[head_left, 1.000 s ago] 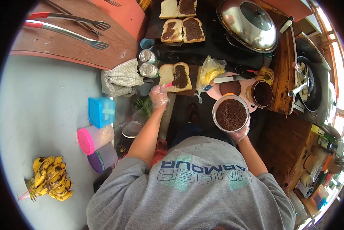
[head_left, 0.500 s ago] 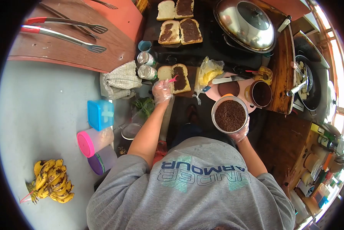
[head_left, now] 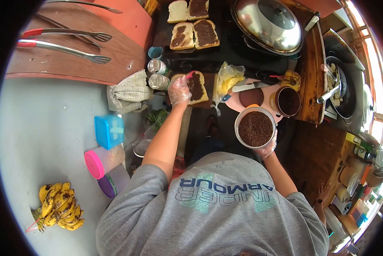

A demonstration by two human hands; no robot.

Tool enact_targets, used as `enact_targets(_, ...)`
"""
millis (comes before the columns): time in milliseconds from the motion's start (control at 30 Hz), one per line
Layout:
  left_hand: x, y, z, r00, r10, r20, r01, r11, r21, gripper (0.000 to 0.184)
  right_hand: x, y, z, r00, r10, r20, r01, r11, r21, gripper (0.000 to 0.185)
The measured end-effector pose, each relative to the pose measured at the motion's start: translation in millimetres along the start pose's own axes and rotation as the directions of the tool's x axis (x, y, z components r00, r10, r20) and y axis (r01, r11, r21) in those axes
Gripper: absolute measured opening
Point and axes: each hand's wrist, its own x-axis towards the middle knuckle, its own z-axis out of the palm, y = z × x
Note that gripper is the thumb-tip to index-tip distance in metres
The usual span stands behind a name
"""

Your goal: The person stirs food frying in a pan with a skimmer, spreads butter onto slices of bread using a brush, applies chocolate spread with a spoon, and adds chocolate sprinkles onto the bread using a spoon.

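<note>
My left hand (head_left: 180,90), in a clear plastic glove, is closed around a small pink spoon (head_left: 190,74) above a bread slice. That slice, spread dark brown (head_left: 196,89), lies beside a paler slice that my hand partly covers. In my right hand (head_left: 268,148), also gloved, rests a round clear tub of chocolate sprinkles (head_left: 255,129), its fingers mostly hidden beneath and behind the rim. To the right of the bread are a bag with something yellow (head_left: 230,81), a knife (head_left: 246,87) and an open brown-coated jar (head_left: 287,101).
More bread slices, some chocolate-spread (head_left: 206,33), sit on the black stove top near a lidded pan (head_left: 268,25). Jars (head_left: 158,81), a cloth (head_left: 129,91), plastic containers (head_left: 109,130) and bananas (head_left: 61,205) are on the left. Another person's hand (head_left: 323,197) shows at lower right.
My left hand and the pink spoon have shifted slightly up relative to the bread. The tub stays in my right hand, nearly unmoved. The whole view has shifted a little.
</note>
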Motion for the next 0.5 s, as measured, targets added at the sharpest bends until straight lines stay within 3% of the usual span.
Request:
enact_targets(300, -12, 1, -16, 0.996, -0.090, 0.000, 0.090, 0.994, 0.058, 0.024, 0, -4, -5, 0.999, 0.011, -0.039, -0.010, 1.000, 0.004, 0.070)
enact_targets(433, -33, 5, -27, 1.000, -0.016, 0.026, 0.015, 0.999, 0.044, 0.025, -1, -6, -7, 1.000, 0.018, -0.007, -0.018, 1.000, 0.013, 0.068)
enact_targets(500, -48, 13, -33, 0.986, -0.086, 0.144, 0.088, 0.996, -0.003, 0.026, 1, -7, -9, 1.000, 0.007, -0.019, -0.006, 1.000, 0.018, 0.068)
